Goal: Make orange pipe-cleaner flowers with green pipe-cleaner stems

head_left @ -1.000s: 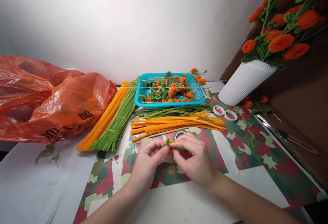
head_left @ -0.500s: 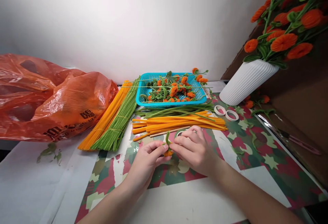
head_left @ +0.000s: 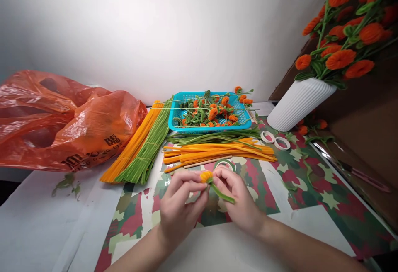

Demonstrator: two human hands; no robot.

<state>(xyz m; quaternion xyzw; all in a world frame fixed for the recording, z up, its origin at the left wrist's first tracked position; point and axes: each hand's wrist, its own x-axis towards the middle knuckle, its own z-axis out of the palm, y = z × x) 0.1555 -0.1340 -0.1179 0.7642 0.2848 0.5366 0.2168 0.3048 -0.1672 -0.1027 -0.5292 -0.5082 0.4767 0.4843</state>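
Observation:
Between my two hands is a small pipe-cleaner flower with an orange-yellow head and a short green stem pointing down to the right. My left hand pinches the flower head from the left with thumb and fingers. On the other side, my right hand grips the flower near its green base, the stem lying across its fingers. Just beyond the hands lie loose orange pipe cleaners and a roll of tape partly behind the fingers.
A blue basket holds several orange flowers. Orange and green pipe-cleaner bundles lie left, beside a red plastic bag. To the right are two tape rolls, a tilted white vase with flowers, and pink-handled scissors.
The flower has been turned over: its stem pointed up and now slants down to the right, with the orange head on top. Both hands have shifted their grip, and the view has moved slightly.

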